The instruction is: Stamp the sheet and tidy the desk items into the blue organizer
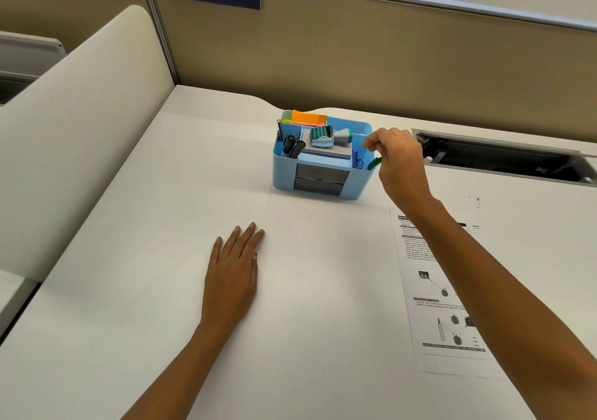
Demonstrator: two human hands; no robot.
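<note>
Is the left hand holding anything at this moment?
No. The left hand lies flat and empty, palm down on the desk, well in front of the blue organizer.

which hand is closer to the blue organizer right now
Right. The right hand hovers at the blue organizer's right rim, fingers over its right compartment. The left hand lies flat on the desk, well in front of the organizer, apart from it.

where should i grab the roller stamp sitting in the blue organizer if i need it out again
Probably by its grey handle, coming from above. The roller stamp lies on its side atop the organizer, with the handle sticking out rightward, clear of the markers.
</note>
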